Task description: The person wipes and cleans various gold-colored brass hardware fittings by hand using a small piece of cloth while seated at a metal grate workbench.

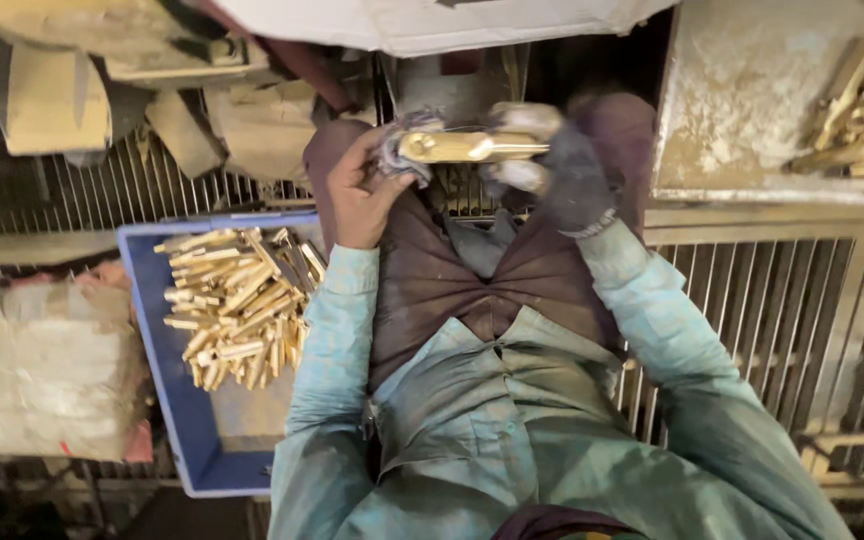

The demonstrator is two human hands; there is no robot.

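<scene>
A brass piece point(472, 147) is pinched at both ends — bare left hand point(362, 195), gloved right hand point(562, 170) — and could be dropped if the fingers slip.

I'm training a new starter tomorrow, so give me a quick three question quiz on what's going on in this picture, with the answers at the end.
1. True or false: the brass piece is held between both hands over the lap.
2. Which hand wears a dark glove? A) left hand B) right hand C) both
3. Fill in: the heap of brass parts lies in a ____ tray on the person's left.

Key
1. True.
2. B; the left is bare, with a scrap of cloth at its fingers.
3. Blue; more brass parts lie on the metal surface at upper right.
</scene>
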